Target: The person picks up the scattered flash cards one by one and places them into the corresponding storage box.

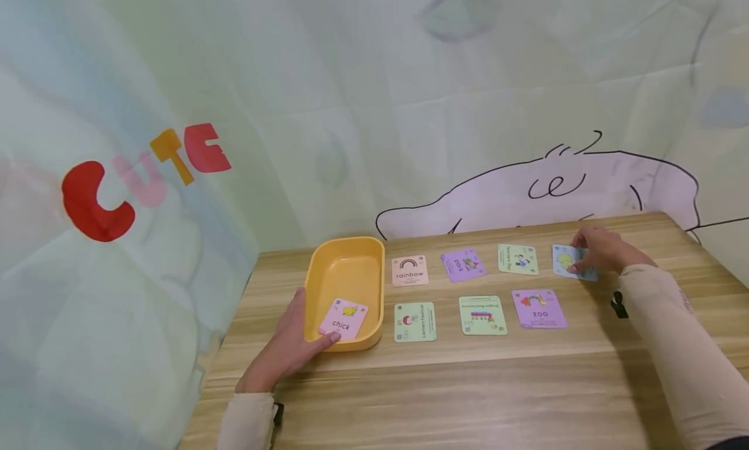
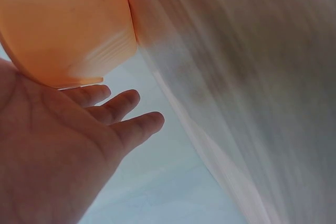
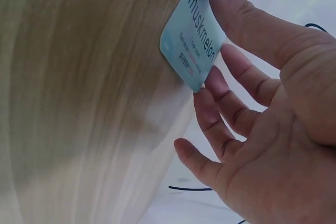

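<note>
My right hand (image 1: 605,250) holds a light blue card (image 1: 565,260) by its edges at the right end of the back row. The word "muskmelon" shows on this card (image 3: 191,40) in the right wrist view, with the thumb on one edge and fingertips along the opposite one. At the left, my left hand (image 1: 285,343) holds a yellow tray (image 1: 309,287), thumb over the near rim and fingers along the outer left side. Inside the tray lies a pink "chick" card (image 1: 344,318) near the thumb. The left wrist view shows fingers (image 2: 139,129) stretched out beside the tray wall.
Right of the tray, the back row has a rainbow card (image 1: 409,270), a park card (image 1: 463,265) and a Teachers' Day card (image 1: 517,259). In front are a Lantern Festival card (image 1: 415,322), a Dragon Boat Festival card (image 1: 482,315) and a zoo card (image 1: 539,309). A printed curtain (image 1: 351,112) hangs behind the wooden table (image 1: 445,391).
</note>
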Demonstrator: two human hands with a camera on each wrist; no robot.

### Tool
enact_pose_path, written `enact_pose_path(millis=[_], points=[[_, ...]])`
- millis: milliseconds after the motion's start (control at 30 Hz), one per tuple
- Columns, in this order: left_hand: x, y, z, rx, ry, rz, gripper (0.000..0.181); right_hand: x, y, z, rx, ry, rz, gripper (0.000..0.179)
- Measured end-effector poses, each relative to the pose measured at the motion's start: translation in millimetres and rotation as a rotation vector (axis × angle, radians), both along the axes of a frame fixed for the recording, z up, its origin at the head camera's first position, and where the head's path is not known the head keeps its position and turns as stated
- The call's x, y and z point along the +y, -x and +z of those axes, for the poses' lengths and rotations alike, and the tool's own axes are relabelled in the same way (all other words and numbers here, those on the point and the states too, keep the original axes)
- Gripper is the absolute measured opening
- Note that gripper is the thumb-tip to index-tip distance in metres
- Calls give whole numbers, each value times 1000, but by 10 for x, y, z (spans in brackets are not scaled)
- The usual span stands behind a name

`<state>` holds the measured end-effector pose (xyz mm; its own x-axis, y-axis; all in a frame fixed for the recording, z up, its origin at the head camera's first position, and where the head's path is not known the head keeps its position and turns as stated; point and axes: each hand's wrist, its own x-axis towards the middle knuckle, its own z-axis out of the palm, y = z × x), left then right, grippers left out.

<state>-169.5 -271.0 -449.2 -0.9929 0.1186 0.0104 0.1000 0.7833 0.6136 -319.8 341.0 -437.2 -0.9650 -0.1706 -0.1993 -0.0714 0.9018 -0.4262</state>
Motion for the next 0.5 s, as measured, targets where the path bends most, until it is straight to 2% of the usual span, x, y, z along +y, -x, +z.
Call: enact_pose_path(millis=[133,333,500], points=[[7,8,15,-19,-1,11,117,18,12,-22,-8,23,-6,68],[12,-1,24,-56,11,25,121,45,2,-35,19,53,45,69],[13,-7,21,-34,-2,22,119,49,-25,-14,23,94,57,63]])
